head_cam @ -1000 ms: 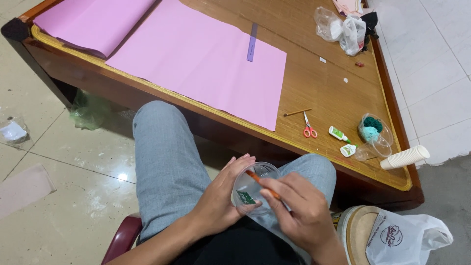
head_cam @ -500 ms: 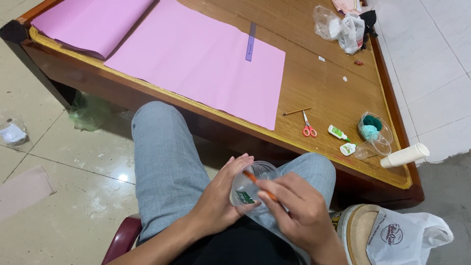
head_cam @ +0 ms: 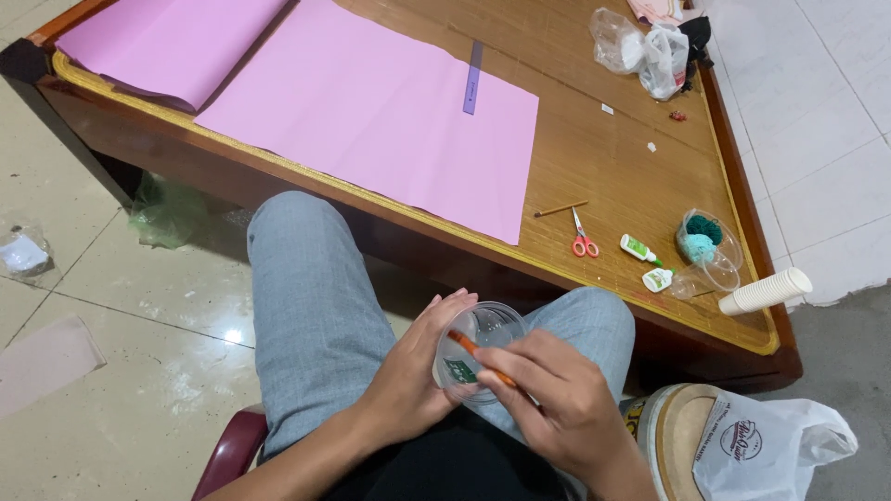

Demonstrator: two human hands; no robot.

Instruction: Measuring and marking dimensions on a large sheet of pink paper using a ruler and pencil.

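Note:
My left hand (head_cam: 413,380) grips a clear plastic cup (head_cam: 475,348) with a green label, held over my lap between my knees. My right hand (head_cam: 557,399) holds a thin orange pen-like tool (head_cam: 478,356) whose tip lies against the cup's side. Both hands are close together, just in front of the wooden table edge (head_cam: 390,199). Part of the cup is hidden behind my fingers.
Large pink paper sheets (head_cam: 371,102) and a purple ruler (head_cam: 473,78) lie on the table. To the right are red-handled scissors (head_cam: 582,239), a pencil (head_cam: 561,210), two small glue bottles (head_cam: 640,249), a clear cup with teal yarn (head_cam: 705,246), stacked paper cups (head_cam: 766,290) and plastic bags (head_cam: 650,46). A white bag (head_cam: 770,450) sits at lower right.
The orange tool's tip has shifted slightly along the cup while my left hand keeps its grip. The view has drifted a little; nothing on the table has moved.

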